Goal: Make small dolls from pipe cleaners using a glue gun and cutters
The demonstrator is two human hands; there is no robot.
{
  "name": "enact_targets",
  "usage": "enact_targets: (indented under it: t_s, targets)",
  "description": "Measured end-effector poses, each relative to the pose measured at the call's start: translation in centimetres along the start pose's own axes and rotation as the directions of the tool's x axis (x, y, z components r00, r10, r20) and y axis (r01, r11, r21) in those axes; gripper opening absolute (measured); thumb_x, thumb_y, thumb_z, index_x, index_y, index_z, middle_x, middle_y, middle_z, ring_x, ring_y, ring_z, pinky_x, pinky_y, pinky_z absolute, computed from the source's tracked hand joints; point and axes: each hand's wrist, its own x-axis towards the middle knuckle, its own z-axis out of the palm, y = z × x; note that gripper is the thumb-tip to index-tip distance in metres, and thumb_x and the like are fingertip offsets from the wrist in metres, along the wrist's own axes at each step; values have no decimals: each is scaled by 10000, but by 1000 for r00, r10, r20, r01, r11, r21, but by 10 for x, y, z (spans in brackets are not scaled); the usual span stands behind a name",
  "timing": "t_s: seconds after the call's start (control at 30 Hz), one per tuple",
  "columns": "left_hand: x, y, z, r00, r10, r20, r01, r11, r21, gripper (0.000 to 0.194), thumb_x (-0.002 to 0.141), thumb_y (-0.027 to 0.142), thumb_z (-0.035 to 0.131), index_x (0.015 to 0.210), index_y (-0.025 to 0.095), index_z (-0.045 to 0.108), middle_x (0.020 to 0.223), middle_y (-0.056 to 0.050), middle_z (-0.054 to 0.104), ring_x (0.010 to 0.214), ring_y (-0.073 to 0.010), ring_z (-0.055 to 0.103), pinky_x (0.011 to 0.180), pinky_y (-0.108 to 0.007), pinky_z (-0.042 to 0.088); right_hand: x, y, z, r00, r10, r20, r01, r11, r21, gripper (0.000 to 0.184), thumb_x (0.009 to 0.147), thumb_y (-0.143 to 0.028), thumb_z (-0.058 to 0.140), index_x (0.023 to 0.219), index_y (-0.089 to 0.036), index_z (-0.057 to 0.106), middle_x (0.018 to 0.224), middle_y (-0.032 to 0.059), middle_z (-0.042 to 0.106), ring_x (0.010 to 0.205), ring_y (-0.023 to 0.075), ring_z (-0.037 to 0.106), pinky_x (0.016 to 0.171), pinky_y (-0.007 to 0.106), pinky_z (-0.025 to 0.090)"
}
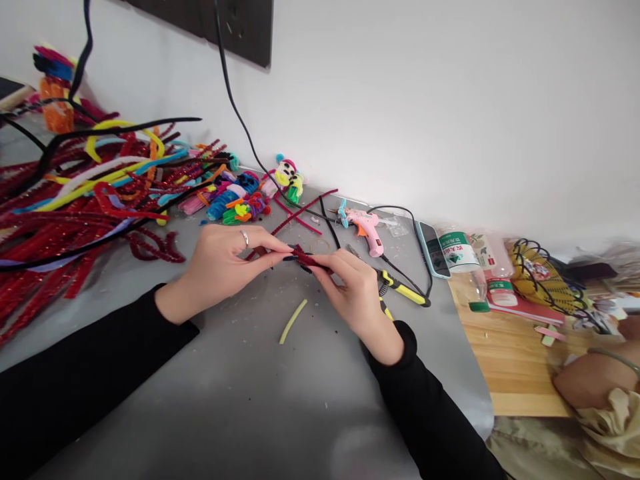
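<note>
Between my two hands, above the grey table mat [240,400], is a short dark red pipe cleaner piece [303,257], bent or folded. My left hand [225,260], with a ring on one finger, pinches its left end between thumb and forefinger. The fingertips of my right hand [353,287] close on the right end. Something dark shows around the fingertips; I cannot tell whether it is nails or a black strand. Below the hands lies a short yellow-green pipe cleaner [293,321]. Yellow-handled pliers [400,288] lie partly behind my right hand.
Many pipe cleaners [90,200] pile up at the left, beside several finished fuzzy figures [230,200]. A pink glue gun [367,228] with a cord and a phone [433,250] lie behind my right hand. Bottles [457,250] stand near a wooden table [495,353]; another person's arm [595,373] rests there.
</note>
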Motion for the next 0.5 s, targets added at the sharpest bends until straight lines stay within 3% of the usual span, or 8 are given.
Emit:
enact_targets:
  t_s: [0.17,0.4,0.5]
  targets:
    - [1,5,0,997,-51,-52,48,997,-60,165,964,275,721,833,291,821,804,28,834,678,-167,745,637,-282,548,0,-1,1,999,-19,-26,20,999,34,186,1092,-233,587,1076,-187,766,815,46,745,737,165,663,655,288,513]
    - [5,0,0,977,-195,87,207,963,-174,96,891,274,744,907,266,839,845,11,825,648,-147,703,595,-245,550,-1,2,-1,999,34,-17,-34,999,2,198,1093,-260,584,1086,-211,776,864,57,776,776,178,683,695,305,536]
    - [6,1,0,972,-220,84,233,952,-200,99,882,291,763,942,251,831,898,-1,827,654,-137,700,639,-240,584,-1,3,-1,999,30,-43,-30,1000,-3,187,1088,-248,593,1077,-203,774,906,67,793,793,177,697,707,302,546]
